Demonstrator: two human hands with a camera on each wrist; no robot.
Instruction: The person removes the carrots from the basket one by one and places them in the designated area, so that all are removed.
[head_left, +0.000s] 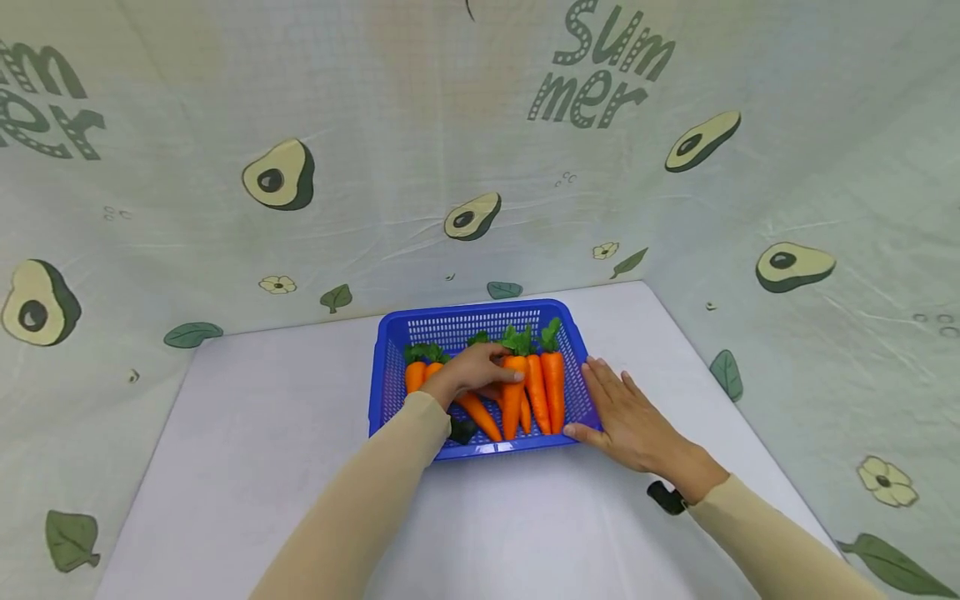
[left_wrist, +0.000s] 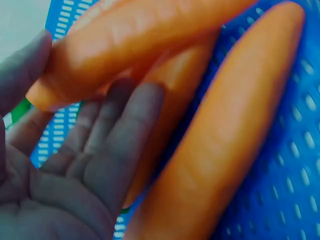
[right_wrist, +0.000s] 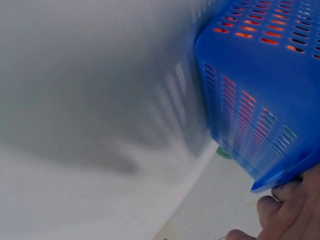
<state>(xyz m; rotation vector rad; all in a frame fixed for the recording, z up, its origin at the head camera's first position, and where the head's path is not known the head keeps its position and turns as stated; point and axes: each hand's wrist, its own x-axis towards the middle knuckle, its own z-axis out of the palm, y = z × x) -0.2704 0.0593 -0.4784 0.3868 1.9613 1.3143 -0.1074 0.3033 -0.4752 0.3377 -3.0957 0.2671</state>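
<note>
A blue plastic basket (head_left: pixel 480 311) with slotted walls holds several orange carrots with green tops. Reaching in over the near side, my left hand (head_left: pixel 474 369) pinches one carrot (head_left: pixel 512 412) near its leafy end. In the left wrist view the thumb lies on one side of that carrot (left_wrist: pixel 150 35) and the fingers on the other; another carrot (left_wrist: pixel 220 130) lies alongside on the basket floor. My right hand (head_left: pixel 628 423), fingers extended, rests against the basket's right rim. From the right wrist, its fingers (right_wrist: pixel 287 200) show at the rim beside the slotted wall (right_wrist: pixel 250 65).
Two carrots (head_left: pixel 553 392) lie side by side along the basket's right wall, others (head_left: pixel 415 377) on the left, partly under my forearm. A white tabletop (head_left: pixel 277 417) surrounds the basket. Cloth walls (head_left: pixel 375 167) with avocado prints rise behind and on the right.
</note>
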